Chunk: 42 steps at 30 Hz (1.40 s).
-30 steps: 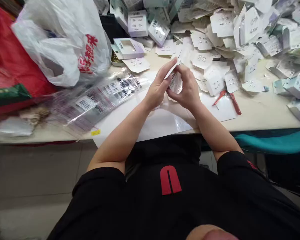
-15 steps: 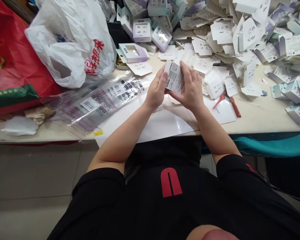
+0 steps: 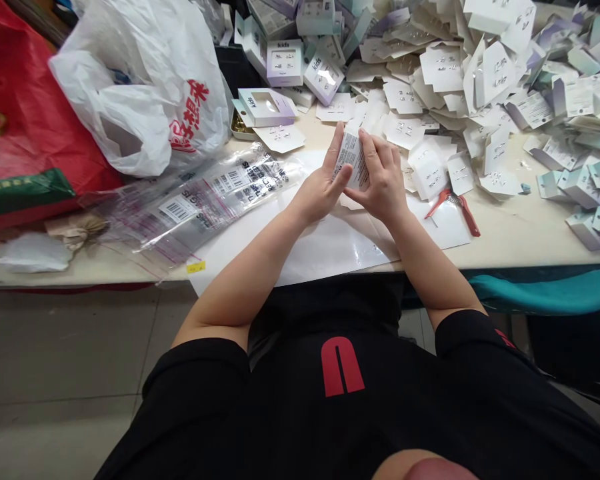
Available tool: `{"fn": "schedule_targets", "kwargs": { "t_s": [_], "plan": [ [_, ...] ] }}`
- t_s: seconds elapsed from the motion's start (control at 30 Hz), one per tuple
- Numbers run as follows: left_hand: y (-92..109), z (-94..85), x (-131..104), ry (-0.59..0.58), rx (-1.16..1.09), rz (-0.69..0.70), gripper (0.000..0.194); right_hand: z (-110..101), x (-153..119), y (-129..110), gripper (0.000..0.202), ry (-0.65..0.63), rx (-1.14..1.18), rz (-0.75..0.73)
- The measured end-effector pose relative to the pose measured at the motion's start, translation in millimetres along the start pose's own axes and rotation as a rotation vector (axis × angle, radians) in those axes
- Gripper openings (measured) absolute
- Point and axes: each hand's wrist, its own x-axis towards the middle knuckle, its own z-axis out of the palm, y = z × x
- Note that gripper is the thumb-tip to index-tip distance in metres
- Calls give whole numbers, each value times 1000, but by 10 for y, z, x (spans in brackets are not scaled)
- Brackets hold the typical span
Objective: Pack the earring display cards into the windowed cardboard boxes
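Note:
Between my two hands is a small white carton (image 3: 352,159), tilted, with its printed back facing up toward me. My left hand (image 3: 321,183) grips its left side, thumb lying on the printed panel and fingers along the edge. On the other side, my right hand (image 3: 381,175) closes round the carton, fingertips at its upper edge and thumb low. The carton's underside is hidden. Beneath my hands lies a white sheet (image 3: 325,250). Red-handled pliers (image 3: 455,203) rest to the right, beside white cards bearing small earrings (image 3: 427,167).
A heap of earring cards (image 3: 443,63) and boxes spreads across the back. Several finished-looking cartons (image 3: 585,180) stand at right. To the left are clear plastic bags (image 3: 195,203), a white carrier bag (image 3: 150,80) and a red bag (image 3: 25,120). A teal chair edge (image 3: 545,293) borders the table.
My left hand has shifted its hold: the thumb moved down and right across the printed panel, and the fingers now reach higher along the edge. My right hand stays on the carton.

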Motion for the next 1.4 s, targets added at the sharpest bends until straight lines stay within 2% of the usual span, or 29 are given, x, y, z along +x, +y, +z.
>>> {"fn": "schedule_targets", "kwargs": {
  "t_s": [0.07,0.13,0.23,0.3,0.37,0.43,0.5,0.6,0.73,0.8,0.83,0.9,0.93,1.07,1.17,1.27,1.37,1.4],
  "plan": [
    [51,-17,-17,-33,72,46,106,22,-13,13,88,34,-64,-40],
    [75,-32,-21,-30,95,106,102,58,-28,21,88,89,-112,-115],
    [57,-53,-6,65,134,161,95,132,-37,48,98,161,-118,-149],
    [4,-76,14,137,212,145,89,191,-24,108,112,131,-11,-63],
    [-78,-105,40,174,303,142,77,246,6,192,118,57,225,82],
    [-168,-128,66,173,371,161,65,281,41,256,110,-26,479,230],
    [-237,-129,87,146,394,176,61,289,65,260,98,-79,654,323],
    [-285,-86,119,139,366,204,61,261,64,171,94,-87,789,327],
    [-314,-18,162,124,303,282,55,221,20,64,88,-79,836,308],
    [-312,-6,151,103,314,274,64,213,4,60,84,-56,870,340],
    [-300,-7,132,86,329,254,76,210,1,67,83,-34,883,356],
    [-248,-21,80,42,337,207,101,207,3,89,81,10,883,367],
    [-209,-34,51,30,320,188,106,206,5,101,80,19,873,359],
    [-40,-79,-27,115,198,120,99,226,0,128,77,-10,822,319],
    [-4,-42,-24,155,153,61,107,271,-33,91,72,31,660,276],
    [-64,53,27,115,70,39,113,305,-70,-1,69,26,442,102],
    [-110,89,87,138,-128,-5,98,274,-91,-98,87,-20,298,-45],
    [-101,73,98,145,-197,-24,96,248,-96,-122,87,-9,275,-64]
  ]
}}
